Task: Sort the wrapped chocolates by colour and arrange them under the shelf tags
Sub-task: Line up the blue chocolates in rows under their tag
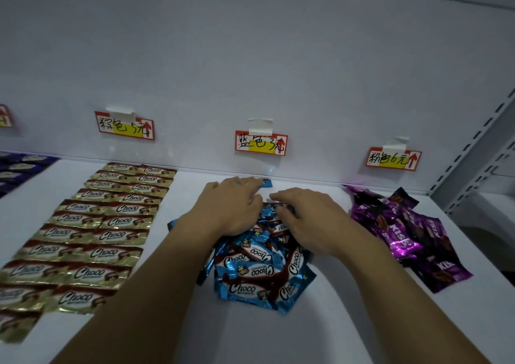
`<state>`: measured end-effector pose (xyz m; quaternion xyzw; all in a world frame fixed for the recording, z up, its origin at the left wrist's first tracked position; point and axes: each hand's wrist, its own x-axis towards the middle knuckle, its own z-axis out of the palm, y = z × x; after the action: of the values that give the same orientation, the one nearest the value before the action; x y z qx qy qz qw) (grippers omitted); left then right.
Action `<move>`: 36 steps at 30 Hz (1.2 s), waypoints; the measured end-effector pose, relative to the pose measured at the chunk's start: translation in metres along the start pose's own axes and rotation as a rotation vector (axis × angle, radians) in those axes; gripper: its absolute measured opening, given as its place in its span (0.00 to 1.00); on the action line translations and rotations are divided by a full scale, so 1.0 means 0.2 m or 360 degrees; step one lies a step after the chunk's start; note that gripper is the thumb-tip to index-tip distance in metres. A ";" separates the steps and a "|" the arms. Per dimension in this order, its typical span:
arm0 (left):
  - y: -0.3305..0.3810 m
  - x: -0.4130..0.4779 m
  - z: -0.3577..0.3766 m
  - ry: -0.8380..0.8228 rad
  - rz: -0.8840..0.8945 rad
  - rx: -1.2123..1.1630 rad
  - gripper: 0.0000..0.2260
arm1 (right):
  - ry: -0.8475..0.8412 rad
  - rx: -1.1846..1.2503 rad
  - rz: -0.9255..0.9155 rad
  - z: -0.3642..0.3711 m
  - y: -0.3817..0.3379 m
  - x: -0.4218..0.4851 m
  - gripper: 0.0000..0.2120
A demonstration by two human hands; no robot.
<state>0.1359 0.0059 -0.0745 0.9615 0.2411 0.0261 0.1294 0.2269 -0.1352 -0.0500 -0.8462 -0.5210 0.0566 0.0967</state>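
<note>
A loose heap of blue-wrapped Choco chocolates lies on the white shelf below the middle tag. My left hand reaches past the heap's far edge, fingers pressing one blue chocolate flat at the back wall. My right hand rests palm down on the top of the heap, fingertips pinching a blue wrapper. Gold Choco chocolates lie in two neat columns under the left tag. Purple Kiss chocolates are piled under the right tag.
Dark purple chocolates sit in rows at the far left beneath a partly seen tag. A grey slotted upright bounds the shelf on the right. Bare white shelf surface shows in front of the blue heap.
</note>
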 end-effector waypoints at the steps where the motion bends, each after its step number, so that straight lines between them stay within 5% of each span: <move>1: -0.01 0.00 -0.01 0.0012 -0.0003 -0.0005 0.21 | -0.0018 -0.0040 0.0000 -0.01 0.00 0.01 0.18; 8: -0.08 -0.07 -0.08 -0.0095 -0.0070 -0.0144 0.16 | -0.0014 -0.0023 0.0095 -0.01 0.05 0.03 0.15; 16: -0.07 -0.08 -0.10 0.0077 -0.0040 -0.0291 0.07 | 0.0206 0.0007 0.0164 0.01 0.07 0.08 0.07; 23: -0.07 -0.09 -0.12 0.0175 -0.0070 -0.0181 0.10 | 0.0606 -0.0015 0.0247 -0.01 0.08 0.09 0.09; 27: -0.03 -0.11 -0.08 -0.0055 -0.0084 0.0148 0.18 | 0.0498 -0.0095 0.0217 0.02 0.10 0.11 0.11; 31: 0.02 -0.11 -0.03 -0.0002 -0.0018 0.0198 0.21 | 0.0365 -0.0171 0.0231 0.05 0.07 0.15 0.15; 36: 0.02 -0.11 -0.02 0.0056 0.0054 0.0176 0.21 | 0.0576 -0.0083 0.0094 0.00 0.01 0.05 0.15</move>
<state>0.1178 -0.0076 -0.0697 0.9705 0.2280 0.0319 0.0713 0.2339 -0.1273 -0.0502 -0.8596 -0.4714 -0.1075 0.1651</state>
